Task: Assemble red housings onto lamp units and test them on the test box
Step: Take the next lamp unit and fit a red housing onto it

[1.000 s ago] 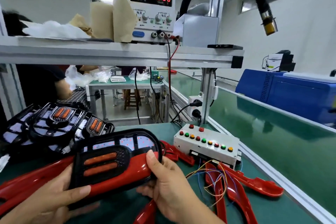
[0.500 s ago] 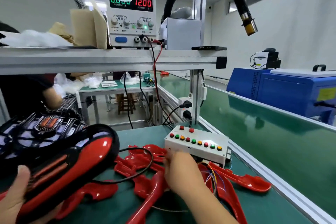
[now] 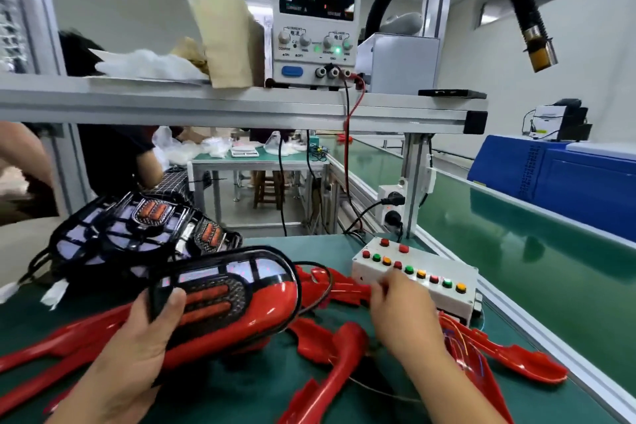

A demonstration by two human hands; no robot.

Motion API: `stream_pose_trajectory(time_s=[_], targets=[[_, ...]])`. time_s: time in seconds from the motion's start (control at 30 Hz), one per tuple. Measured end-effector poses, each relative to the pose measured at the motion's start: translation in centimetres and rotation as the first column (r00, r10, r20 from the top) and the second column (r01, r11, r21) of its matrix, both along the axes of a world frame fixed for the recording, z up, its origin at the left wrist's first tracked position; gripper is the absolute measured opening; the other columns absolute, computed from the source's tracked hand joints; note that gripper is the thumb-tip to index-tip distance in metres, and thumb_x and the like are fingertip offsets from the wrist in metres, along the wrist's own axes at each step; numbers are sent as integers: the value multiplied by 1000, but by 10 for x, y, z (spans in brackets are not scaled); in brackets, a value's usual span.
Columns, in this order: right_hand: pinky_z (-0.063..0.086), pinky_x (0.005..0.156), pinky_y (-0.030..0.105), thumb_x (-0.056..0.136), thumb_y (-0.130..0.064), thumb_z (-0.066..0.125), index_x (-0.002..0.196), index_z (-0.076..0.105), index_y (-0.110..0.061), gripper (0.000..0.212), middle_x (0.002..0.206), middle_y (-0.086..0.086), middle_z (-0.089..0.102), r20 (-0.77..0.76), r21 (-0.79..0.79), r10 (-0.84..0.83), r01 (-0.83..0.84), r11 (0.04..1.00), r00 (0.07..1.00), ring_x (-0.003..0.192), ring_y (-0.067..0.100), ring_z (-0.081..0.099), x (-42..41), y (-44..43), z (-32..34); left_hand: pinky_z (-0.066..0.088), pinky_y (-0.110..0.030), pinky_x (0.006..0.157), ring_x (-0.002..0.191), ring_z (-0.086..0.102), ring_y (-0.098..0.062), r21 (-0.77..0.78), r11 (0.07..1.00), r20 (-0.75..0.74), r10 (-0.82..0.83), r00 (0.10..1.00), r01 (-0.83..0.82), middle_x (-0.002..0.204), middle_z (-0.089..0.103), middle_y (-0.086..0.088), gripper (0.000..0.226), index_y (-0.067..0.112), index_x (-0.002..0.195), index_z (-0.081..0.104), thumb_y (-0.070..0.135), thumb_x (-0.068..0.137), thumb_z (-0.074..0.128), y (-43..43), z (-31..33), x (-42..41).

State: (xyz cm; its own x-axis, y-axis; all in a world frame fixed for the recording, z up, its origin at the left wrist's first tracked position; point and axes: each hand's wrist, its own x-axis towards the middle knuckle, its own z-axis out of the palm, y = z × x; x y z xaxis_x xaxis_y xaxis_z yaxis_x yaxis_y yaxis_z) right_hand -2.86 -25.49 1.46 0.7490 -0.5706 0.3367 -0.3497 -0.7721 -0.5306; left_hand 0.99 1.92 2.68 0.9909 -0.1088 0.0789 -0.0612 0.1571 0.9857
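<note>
- Where the green bench (image 3: 241, 396) fills the front, all the job's parts lie on it; a conveyor (image 3: 516, 251) w/ a blue unit (image 3: 568, 182) runs along the right.
- Shelf (image 3: 241, 107) spans above, carrying a PSU (image 3: 315, 27); display too blurred to read, green LED lit.
- Lamp pile (image 3: 113, 237): black-framed units stacked at back left of bench.
- Lamp (image 3: 223, 289) w/ red housing (image 3: 247, 323) fitted is front-centre, lens up, tilted, over the spares.
- Spare housings (image 3: 330, 348) strewn under & right of it, some reaching below the test box.
- Test box (image 3: 444, 293): white, red/green/amber buttons on top, right of lamp.
- L hand (image 3: 137, 354) grips lamp at its near end, thumb across the dark lens, fingers underneath.
- R hand (image 3: 402, 313) at box's front-left edge, back to camera; fingertips blurred, can't tell if it holds anything.
- Black cable (image 3: 327, 289) loops from lamp's far end toward R hand.
</note>
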Motion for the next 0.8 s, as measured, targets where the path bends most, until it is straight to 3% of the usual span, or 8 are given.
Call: stream_pose_trajectory(time_s=[0.07,0.23,0.37,0.5,0.6,0.7,0.77,0.8], targets=[[35,59,29,96,-28,56,93,63,-17,13,75,-5,58,281,2,-46,48,999,958,74,21,58,-6,-1,11,41,-22,83,76,56,0,108,994,77,27,997,-35,94,58,16,68,22,139,44,50,78,51,-5,-7,3],[34,69,4,91,-20,66,94,70,-11,11,84,-1,62,755,-232,125,84,969,644,70,4,47,-19,13,28,31,-45,113,125,47,-20,199,978,-45,-54,998,61,131,53,5,75,40,141,34,70,73,44,-11,-14,-6],[32,78,-4,92,-23,58,92,68,-4,21,83,2,63,751,-401,340,-17,916,565,73,3,46,-22,37,24,28,-46,115,131,41,-18,208,974,-85,-73,994,89,135,44,12,73,48,143,28,76,76,36,-9,-19,-1],[30,82,-6,90,-21,58,89,67,0,22,80,5,63,763,-395,357,-50,917,539,77,0,45,-25,45,27,29,-36,108,133,38,-16,410,912,-27,18,999,-5,148,41,5,79,33,150,27,72,81,27,1,-23,6],[33,86,-2,89,-19,60,89,67,1,22,82,4,62,782,-398,364,-43,916,506,79,6,50,-31,47,32,37,-33,96,127,49,-25,707,699,80,74,994,-109,139,55,-6,84,20,140,43,72,78,19,5,-21,10],[36,90,3,87,-16,65,89,68,2,19,85,-1,58,768,-471,431,-39,881,474,82,7,52,-34,55,32,41,-38,102,126,52,-25,874,406,242,111,964,-266,137,55,-6,84,21,149,32,72,83,25,15,-11,13],[36,91,2,85,-16,69,86,69,3,19,83,3,60,759,-513,469,-28,858,452,82,6,52,-36,61,33,46,-37,99,120,53,-21,803,363,454,139,880,-472,131,56,-1,71,24,147,38,64,89,35,16,-3,9],[37,91,3,84,-15,71,84,70,3,18,81,6,62,751,-534,491,-31,845,441,81,7,52,-37,64,31,49,-35,93,111,57,-17,703,442,563,133,815,-558,119,59,5,61,26,139,49,60,90,37,13,0,2]])
